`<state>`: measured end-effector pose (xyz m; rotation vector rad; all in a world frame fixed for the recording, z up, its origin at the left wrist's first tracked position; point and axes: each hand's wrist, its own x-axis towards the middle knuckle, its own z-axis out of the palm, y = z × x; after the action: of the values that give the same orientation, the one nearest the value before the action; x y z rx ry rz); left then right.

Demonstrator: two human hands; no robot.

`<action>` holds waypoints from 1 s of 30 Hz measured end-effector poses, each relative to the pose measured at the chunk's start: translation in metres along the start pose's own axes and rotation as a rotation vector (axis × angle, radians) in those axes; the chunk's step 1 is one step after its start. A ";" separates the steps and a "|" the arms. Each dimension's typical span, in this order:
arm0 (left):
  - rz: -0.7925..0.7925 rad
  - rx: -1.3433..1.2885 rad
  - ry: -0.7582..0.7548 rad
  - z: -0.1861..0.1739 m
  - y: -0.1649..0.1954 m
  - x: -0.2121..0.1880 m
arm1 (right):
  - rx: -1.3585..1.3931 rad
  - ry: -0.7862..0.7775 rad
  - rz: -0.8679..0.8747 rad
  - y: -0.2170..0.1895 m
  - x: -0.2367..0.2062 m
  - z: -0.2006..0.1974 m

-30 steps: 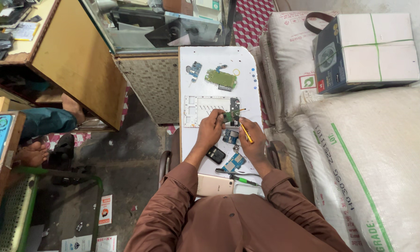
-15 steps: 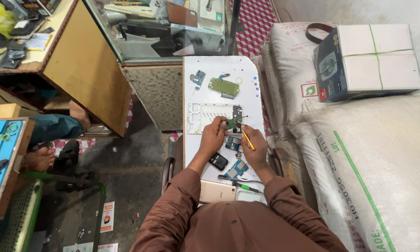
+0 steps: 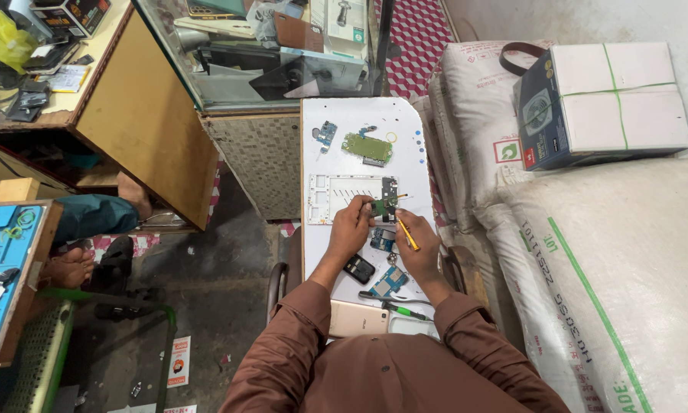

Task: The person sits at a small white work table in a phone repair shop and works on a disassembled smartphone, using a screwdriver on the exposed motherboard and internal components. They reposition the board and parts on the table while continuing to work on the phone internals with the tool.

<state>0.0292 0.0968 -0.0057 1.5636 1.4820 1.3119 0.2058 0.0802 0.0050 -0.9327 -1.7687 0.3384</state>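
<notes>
At a narrow white table [image 3: 325, 252], a person in brown pinches a small green board [image 3: 380, 205] in the left hand [image 3: 353, 226] just below a white phone frame [image 3: 342, 198], while the right hand [image 3: 416, 243] grips a yellow tool [image 3: 406, 233] with its tip at the board. A larger board [image 3: 367, 147] lies at twelve o'clock from the hands, a gold phone [image 3: 357, 318] at six, and stacked white sacks [image 3: 588, 260] at three.

Both forearms extended forward; left hand [image 3: 351, 227] fingers curled, right hand [image 3: 418, 246] in pinch grip.
</notes>
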 end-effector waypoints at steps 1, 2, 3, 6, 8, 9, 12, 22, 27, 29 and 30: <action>-0.017 0.000 -0.007 0.000 0.000 0.000 | 0.012 -0.018 -0.008 0.000 0.000 0.000; -0.034 0.000 -0.013 0.000 0.000 0.000 | -0.001 0.006 0.010 0.000 0.000 0.000; -0.051 0.000 -0.019 0.000 0.001 0.000 | -0.014 0.030 0.028 0.001 0.000 -0.001; -0.035 -0.029 -0.022 -0.001 0.000 0.000 | -0.019 0.030 0.017 0.002 0.000 0.000; -0.004 -0.030 -0.007 -0.001 0.001 0.000 | -0.004 0.018 -0.003 0.002 0.000 0.001; 0.011 -0.031 0.000 -0.001 0.001 0.000 | 0.006 0.015 -0.007 0.002 0.000 0.002; -0.092 -0.044 -0.040 -0.001 0.001 -0.001 | -0.011 0.030 0.028 0.001 -0.001 0.000; -0.050 -0.022 -0.027 -0.001 0.003 0.000 | -0.021 0.035 -0.012 -0.001 0.001 0.000; -0.089 -0.056 -0.041 -0.002 0.005 -0.001 | -0.002 0.020 0.049 -0.003 0.000 0.001; -0.092 -0.056 -0.040 -0.002 0.005 -0.002 | -0.016 0.029 0.034 -0.003 0.001 0.000; -0.092 -0.054 -0.039 -0.002 0.006 -0.001 | -0.023 0.020 0.006 -0.003 0.002 0.000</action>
<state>0.0296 0.0941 -0.0002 1.4608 1.4651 1.2517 0.2043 0.0795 0.0080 -0.9547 -1.7546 0.3124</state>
